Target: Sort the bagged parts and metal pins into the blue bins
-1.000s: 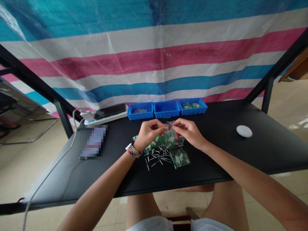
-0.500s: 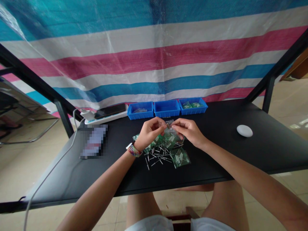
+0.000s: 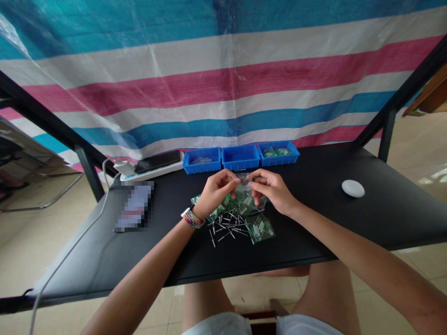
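Note:
Both of my hands are raised a little above a black table (image 3: pixel 314 223), pinching one small clear plastic bag (image 3: pixel 245 180) between them. My left hand (image 3: pixel 216 191), with a beaded band at the wrist, grips the bag's left edge. My right hand (image 3: pixel 270 190) grips its right edge. Under the hands lie several small green-printed bags (image 3: pixel 260 228) and a scatter of thin metal pins (image 3: pixel 226 225).
Three blue bins stand in a row at the table's back: the left bin (image 3: pixel 202 160), the middle bin (image 3: pixel 240 157), and the right bin (image 3: pixel 278 153) with green bags in it. A phone (image 3: pixel 159 162) lies on a white power strip, a white round puck (image 3: pixel 353 188) at right, a striped tarp (image 3: pixel 223 79) behind.
Both hands keep their pinch on the clear bag, with only slight finger movement. The view has shifted a little.

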Available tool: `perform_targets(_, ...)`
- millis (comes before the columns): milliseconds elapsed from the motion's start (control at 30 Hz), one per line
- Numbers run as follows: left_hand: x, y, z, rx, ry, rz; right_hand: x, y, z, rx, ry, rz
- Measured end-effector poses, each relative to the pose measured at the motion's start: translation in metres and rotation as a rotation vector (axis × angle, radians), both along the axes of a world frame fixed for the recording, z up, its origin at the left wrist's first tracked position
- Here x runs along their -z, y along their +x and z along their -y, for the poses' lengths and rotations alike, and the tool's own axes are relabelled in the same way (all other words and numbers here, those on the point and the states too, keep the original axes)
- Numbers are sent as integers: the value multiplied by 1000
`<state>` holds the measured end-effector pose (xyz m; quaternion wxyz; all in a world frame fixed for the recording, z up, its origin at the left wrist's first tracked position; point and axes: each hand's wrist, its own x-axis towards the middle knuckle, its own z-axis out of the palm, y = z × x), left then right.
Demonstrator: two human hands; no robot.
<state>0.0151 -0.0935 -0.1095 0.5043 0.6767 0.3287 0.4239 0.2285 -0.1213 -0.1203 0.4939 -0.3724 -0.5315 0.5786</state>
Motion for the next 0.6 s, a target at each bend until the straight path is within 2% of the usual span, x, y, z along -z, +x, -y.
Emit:
perform_targets(200,-1,1,1,36,-39,12,-2,2,1,24,29,-34)
perform_targets(400,0,0,1,-27,-56,-44,-4,1,2,118,131,21)
perform_targets(600,-2,0,1,58,-121,31,-3,0,4,186,237,91)
